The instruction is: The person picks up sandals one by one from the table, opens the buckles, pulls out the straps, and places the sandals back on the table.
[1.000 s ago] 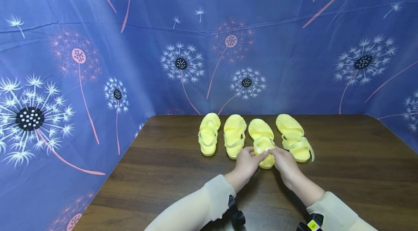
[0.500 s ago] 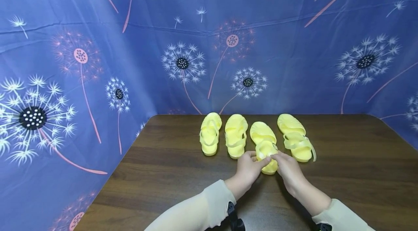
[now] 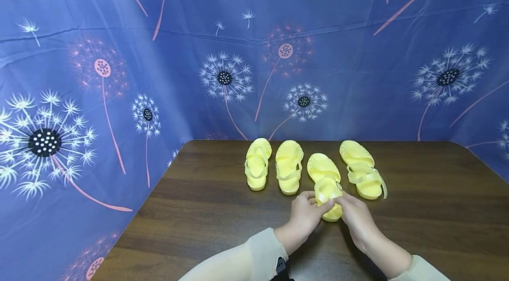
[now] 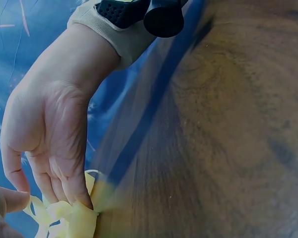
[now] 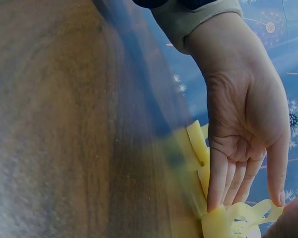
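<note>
Both hands are at a pale yellow jelly sandal (image 3: 323, 168), the third from the left in a row. My left hand (image 3: 304, 217) holds it from the left, thumb at the strap over the heel end and fingers along the side. From the right, my right hand (image 3: 359, 219) grips the strap with its thumb, near the left thumb. In the left wrist view, the left fingertips reach the side of the sandal (image 4: 82, 218). The right wrist view shows the right thumb touching a thin raised part of the strap, above the sandal's side (image 5: 216, 225).
Two matching sandals stand to the left, an outer one (image 3: 257, 164) and an inner one (image 3: 289, 167). Another sandal (image 3: 361, 169) lies to the right, its strap end sticking out. The brown wooden table (image 3: 191, 210) ends at a blue dandelion-print cloth (image 3: 342, 51).
Both hands and the held sandal have moved toward the person and slightly right, so it now sits nearer than the other sandals. The other sandals keep their places on the table.
</note>
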Action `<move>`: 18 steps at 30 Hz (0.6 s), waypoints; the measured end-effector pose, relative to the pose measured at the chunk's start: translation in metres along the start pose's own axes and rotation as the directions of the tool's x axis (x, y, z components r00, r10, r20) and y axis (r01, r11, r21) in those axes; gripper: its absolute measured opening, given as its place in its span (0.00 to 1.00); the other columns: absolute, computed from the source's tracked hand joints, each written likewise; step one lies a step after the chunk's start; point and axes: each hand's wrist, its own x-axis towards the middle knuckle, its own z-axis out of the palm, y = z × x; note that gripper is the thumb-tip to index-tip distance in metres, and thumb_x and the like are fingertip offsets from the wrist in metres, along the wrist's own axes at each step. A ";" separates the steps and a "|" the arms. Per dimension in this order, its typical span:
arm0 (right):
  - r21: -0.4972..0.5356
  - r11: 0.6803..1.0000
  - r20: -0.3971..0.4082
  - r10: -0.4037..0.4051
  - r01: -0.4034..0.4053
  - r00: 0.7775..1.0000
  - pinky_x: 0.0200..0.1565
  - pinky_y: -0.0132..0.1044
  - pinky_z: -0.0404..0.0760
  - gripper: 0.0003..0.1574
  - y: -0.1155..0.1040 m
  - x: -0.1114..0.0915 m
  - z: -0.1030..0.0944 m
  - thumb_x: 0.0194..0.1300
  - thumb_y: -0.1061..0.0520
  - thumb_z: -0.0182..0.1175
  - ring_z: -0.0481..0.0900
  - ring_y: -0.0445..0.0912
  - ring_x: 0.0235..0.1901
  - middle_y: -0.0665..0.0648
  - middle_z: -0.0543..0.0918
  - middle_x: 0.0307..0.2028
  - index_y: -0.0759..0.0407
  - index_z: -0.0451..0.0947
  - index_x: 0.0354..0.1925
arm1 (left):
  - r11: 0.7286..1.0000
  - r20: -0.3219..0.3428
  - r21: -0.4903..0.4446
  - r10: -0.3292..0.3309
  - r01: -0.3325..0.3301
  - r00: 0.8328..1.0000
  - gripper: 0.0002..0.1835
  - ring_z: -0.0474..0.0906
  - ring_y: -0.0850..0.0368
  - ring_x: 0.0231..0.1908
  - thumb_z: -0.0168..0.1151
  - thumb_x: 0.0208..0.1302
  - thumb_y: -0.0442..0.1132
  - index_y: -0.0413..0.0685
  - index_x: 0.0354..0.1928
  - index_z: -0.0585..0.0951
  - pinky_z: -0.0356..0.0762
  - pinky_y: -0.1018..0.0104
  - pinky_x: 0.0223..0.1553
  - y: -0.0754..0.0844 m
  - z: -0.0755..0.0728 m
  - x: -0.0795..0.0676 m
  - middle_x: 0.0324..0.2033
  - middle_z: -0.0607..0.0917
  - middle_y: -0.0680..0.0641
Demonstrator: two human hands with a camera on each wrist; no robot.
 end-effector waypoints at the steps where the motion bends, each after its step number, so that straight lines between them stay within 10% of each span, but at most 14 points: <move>1: 0.000 1.000 0.000 0.002 -0.002 1.000 0.72 0.62 0.42 0.43 0.000 -0.001 0.000 0.74 0.56 0.42 0.30 0.62 0.74 0.68 0.32 0.75 0.74 0.32 0.72 | 1.000 0.002 -0.001 0.002 -0.002 1.000 0.26 0.83 0.52 0.43 0.73 0.54 0.40 0.33 0.51 0.76 0.83 0.63 0.42 0.000 0.000 -0.001 0.42 0.86 0.37; 18: -0.003 1.000 0.017 0.019 -0.019 1.000 0.71 0.63 0.42 0.42 0.005 -0.014 -0.002 0.74 0.56 0.42 0.30 0.62 0.74 0.68 0.32 0.75 0.75 0.34 0.72 | 1.000 0.026 0.020 0.002 -0.002 1.000 0.23 0.83 0.55 0.42 0.74 0.53 0.40 0.37 0.47 0.77 0.83 0.67 0.40 0.000 -0.002 -0.013 0.39 0.86 0.41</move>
